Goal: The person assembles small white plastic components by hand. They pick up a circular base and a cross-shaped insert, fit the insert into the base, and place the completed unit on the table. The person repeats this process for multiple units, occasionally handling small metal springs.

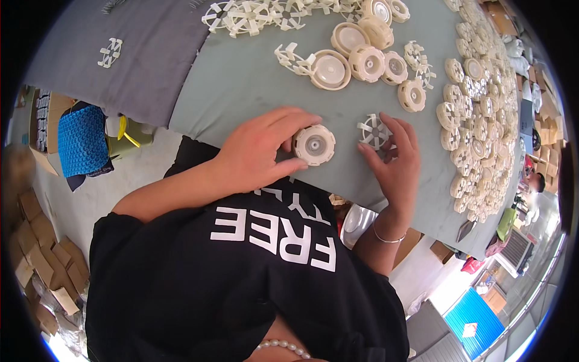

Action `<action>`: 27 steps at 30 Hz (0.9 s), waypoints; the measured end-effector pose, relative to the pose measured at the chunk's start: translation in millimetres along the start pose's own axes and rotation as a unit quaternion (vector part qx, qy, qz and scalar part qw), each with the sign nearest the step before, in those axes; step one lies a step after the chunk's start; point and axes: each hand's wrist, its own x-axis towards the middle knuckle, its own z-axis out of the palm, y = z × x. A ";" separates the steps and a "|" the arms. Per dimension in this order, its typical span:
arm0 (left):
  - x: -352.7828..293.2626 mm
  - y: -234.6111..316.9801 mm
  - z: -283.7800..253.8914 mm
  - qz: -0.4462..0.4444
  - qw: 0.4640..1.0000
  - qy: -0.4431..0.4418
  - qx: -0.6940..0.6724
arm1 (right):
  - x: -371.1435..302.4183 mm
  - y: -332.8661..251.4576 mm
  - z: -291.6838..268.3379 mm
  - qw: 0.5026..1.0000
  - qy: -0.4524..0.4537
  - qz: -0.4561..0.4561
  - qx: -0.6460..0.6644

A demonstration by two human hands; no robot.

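My left hand [265, 142] is closed on a round cream plastic cap [314, 145] with a notched rim, its thumb and fingers at the cap's left side. A short way to the right, my right hand [395, 151] pinches a white plastic ring with tabs [374, 131] between thumb and fingers. The cap and the ring are apart, both over the near part of the cloth-covered table. Beyond them lie loose round caps [367, 63] and a tabbed ring [294, 58] leaning by one of them.
A heap of white tabbed rings [253, 18] lies at the far edge. Many assembled round pieces [476, 133] cover the table's right side. One ring [110, 52] lies on the dark grey cloth [139, 66]. Cardboard boxes [48, 253] and a blue woven basket [84, 142] stand at left.
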 end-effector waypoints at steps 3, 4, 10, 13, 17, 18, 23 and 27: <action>1.0 0.8 -2.7 -0.020 0.999 -0.010 -0.038 | 0.9 -4.2 -4.6 0.998 -0.034 -0.031 0.052; 1.3 0.9 -4.4 -0.030 0.998 -0.012 -0.054 | 0.4 -16.3 -2.7 0.993 -0.045 -0.078 0.079; 0.0 -1.5 -9.3 -0.046 0.995 -0.026 -0.088 | -7.0 -50.6 14.9 0.978 -0.086 -0.151 0.113; 1.0 0.7 -7.8 -0.053 0.995 -0.027 -0.081 | -8.6 -45.7 12.1 0.985 -0.059 -0.132 0.096; 0.2 1.8 -3.6 -0.021 0.999 -0.001 -0.048 | -8.6 -34.0 8.0 0.988 -0.041 -0.128 0.082; 1.1 1.4 -1.3 -0.014 0.999 0.005 -0.039 | -8.4 -32.2 7.4 0.986 -0.047 -0.130 0.089; 0.2 -5.4 6.1 0.029 0.999 0.014 -0.009 | -14.5 -32.2 6.4 0.989 -0.023 -0.111 0.093; -1.3 0.6 -0.9 0.011 0.999 0.005 -0.047 | -16.8 -39.7 8.4 0.982 -0.060 -0.129 0.123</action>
